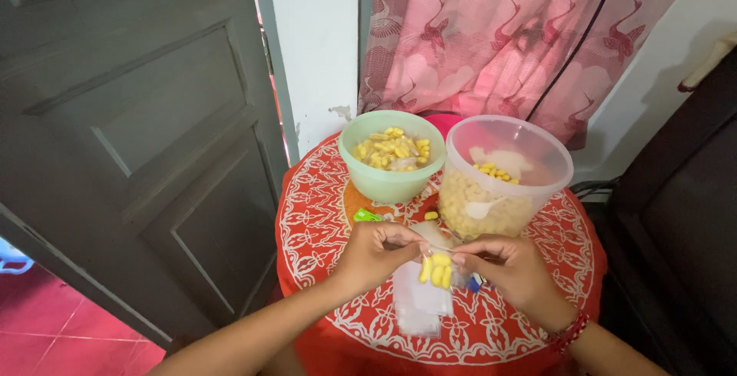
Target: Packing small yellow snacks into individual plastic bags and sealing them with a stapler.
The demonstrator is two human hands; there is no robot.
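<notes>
Left hand: your left hand (378, 249) pinches the small clear bag (436, 271) of yellow pieces, above the tabletop (322, 207).
Right hand: your right hand (510, 265) grips its other edge, fingers closed.
Hidden: the bag's mouth, perhaps open.

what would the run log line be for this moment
left hand: pinching small clear bag | right hand: pinching same bag | bag: holds yellow capsules | behind: green bowl, clear tub | surface: red patterned tablecloth
</notes>
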